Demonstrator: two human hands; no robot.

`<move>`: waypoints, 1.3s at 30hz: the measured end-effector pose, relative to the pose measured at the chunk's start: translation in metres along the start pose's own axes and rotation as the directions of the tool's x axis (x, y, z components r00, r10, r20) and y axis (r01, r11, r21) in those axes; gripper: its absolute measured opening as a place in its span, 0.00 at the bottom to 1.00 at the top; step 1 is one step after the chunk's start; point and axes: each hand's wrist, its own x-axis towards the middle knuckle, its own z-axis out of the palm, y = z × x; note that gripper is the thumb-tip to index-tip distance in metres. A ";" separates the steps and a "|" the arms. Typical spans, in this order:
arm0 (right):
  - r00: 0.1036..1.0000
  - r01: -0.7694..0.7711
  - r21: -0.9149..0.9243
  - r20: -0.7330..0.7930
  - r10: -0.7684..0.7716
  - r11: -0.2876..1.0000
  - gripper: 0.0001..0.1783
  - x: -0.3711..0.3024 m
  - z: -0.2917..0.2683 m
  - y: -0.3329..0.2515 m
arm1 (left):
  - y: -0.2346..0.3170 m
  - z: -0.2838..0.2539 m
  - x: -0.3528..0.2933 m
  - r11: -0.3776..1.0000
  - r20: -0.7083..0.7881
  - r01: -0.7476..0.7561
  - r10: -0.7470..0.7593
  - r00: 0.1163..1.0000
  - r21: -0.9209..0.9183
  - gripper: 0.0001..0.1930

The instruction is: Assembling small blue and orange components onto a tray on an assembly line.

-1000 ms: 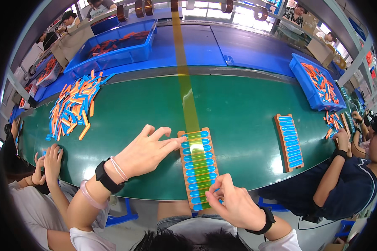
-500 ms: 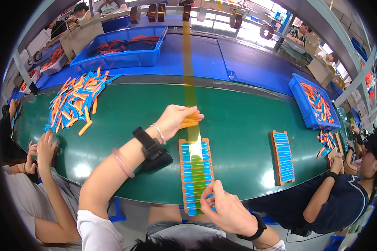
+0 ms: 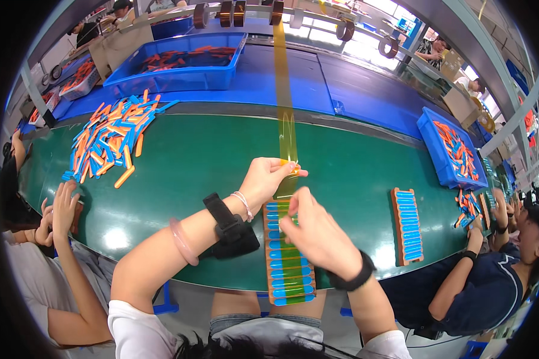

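Observation:
A strip of clear amber tape (image 3: 283, 78) runs from a roll (image 3: 276, 12) on the overhead bar down to the green table. My left hand (image 3: 268, 182) pinches this strip just beyond the far end of a brown slotted tray (image 3: 270, 281). Blue flat pieces (image 3: 290, 282) lie crosswise in the tray, and tape covers their middles lengthwise. Above the tray's far half is my right hand (image 3: 317, 230), its fingers curled and thumb near the index finger. Whatever those fingers hold, if anything, is hidden. The tray's near end juts over the table edge.
Orange and blue pieces (image 3: 111, 140) are heaped at left. A second filled tray (image 3: 408, 227) lies at right, near a blue bin (image 3: 452, 149) of pieces. Behind stands a large blue bin (image 3: 179, 81). Co-workers sit close on both sides, one resting hands (image 3: 63, 212) on the table.
My right hand has moved from the tray's near end up toward its far end. My left hand has shifted slightly right and nearer, still holding the tape.

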 end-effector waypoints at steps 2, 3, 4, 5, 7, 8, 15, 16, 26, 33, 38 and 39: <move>0.999 -0.021 -0.028 -0.037 0.020 0.999 0.12 0.023 0.001 0.004 | -0.004 0.001 -0.002 0.999 -0.005 0.005 -0.005 1.000 -0.033 0.13; 0.996 -0.041 -0.055 -0.077 0.036 0.998 0.12 0.031 -0.002 0.005 | -0.006 0.002 -0.002 0.998 0.012 0.043 -0.042 0.999 -0.046 0.13; 0.996 -0.039 -0.055 -0.077 0.035 0.998 0.12 0.039 -0.003 0.004 | -0.005 0.001 -0.004 0.995 0.021 0.081 -0.080 0.997 -0.056 0.12; 0.995 -0.068 -0.028 -0.077 0.065 0.997 0.12 0.045 -0.005 0.002 | -0.004 0.004 -0.006 0.998 -0.049 0.065 -0.065 0.997 -0.007 0.11; 0.994 -0.094 -0.006 -0.062 0.093 0.996 0.12 0.051 -0.007 0.003 | 0.001 0.005 -0.008 0.997 -0.064 0.081 -0.080 0.995 0.004 0.11; 0.994 -0.093 -0.007 -0.061 0.092 0.996 0.12 0.050 -0.008 0.006 | 0.003 0.005 -0.008 0.995 -0.078 0.098 -0.097 0.992 0.015 0.11; 0.984 -0.082 -0.159 -0.170 0.054 0.984 0.18 0.018 -0.028 0.026 | 0.012 -0.006 -0.005 0.995 0.025 -0.004 0.007 1.000 -0.099 0.16; 0.979 -0.055 -0.035 -0.197 0.048 0.998 0.19 0.012 -0.028 0.030 | 0.022 -0.005 -0.006 0.995 0.031 -0.011 0.014 0.999 -0.095 0.16; 0.994 -0.053 0.987 0.066 -0.083 0.153 0.23 -0.024 -0.075 0.015 | 0.064 -0.005 -0.023 -0.282 0.326 -0.164 0.780 0.534 0.945 0.13; 0.991 -0.098 0.647 -0.002 0.131 0.756 0.33 -0.047 -0.058 0.037 | 0.006 0.010 -0.087 -0.045 0.647 -0.650 0.168 0.744 0.759 0.25; 0.936 -0.010 0.475 -0.305 0.176 0.880 0.34 -0.098 -0.072 0.051 | -0.003 -0.024 -0.069 -0.183 0.226 -0.167 0.372 0.900 0.969 0.29; 0.908 0.018 0.480 -0.376 0.187 0.877 0.34 -0.108 -0.073 0.058 | -0.003 -0.039 -0.058 -0.152 0.096 -0.042 0.371 0.923 0.987 0.28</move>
